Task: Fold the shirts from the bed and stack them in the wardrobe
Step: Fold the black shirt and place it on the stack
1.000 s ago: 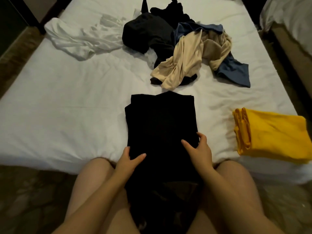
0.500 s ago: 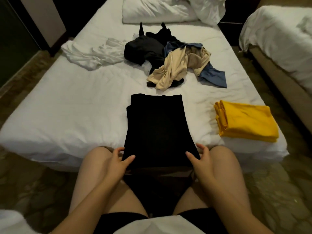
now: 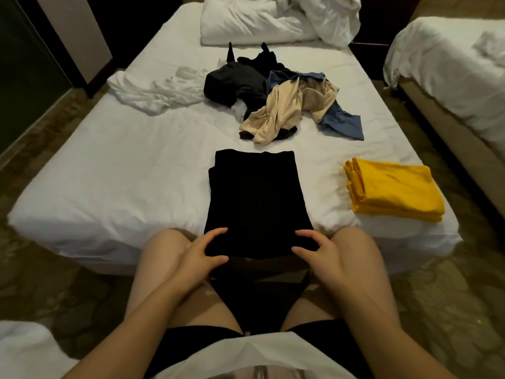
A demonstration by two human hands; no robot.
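- Far out at 10 o'clock a white shirt (image 3: 155, 91) lies crumpled on the bed (image 3: 123, 173), well apart from my hands.
- My left hand (image 3: 199, 255) grips the near left corner of the black shirt (image 3: 254, 201), with the thumb on top and the fingers curled round the edge.
- The black shirt lies flat dead ahead of me at the foot of the bed, already narrowed into a long strip. Its long axis runs from 6 to 12 o'clock. The near end sits at the mattress edge between my hands, and the far end points at the pile. I cannot tell which end is the collar.
- A loose pile of shirts (image 3: 278, 99) in black, beige and blue waits at 12 o'clock, just beyond the strip's far end.
- My right hand (image 3: 319, 255) has the near right corner in a matching grip. Both hands are equally near the shirt, one at each corner.
- I judge the next fold goes away from me, carrying the near end along that axis toward 12.
- A folded yellow shirt (image 3: 393, 192) rests at 2 o'clock near the bed's right corner.
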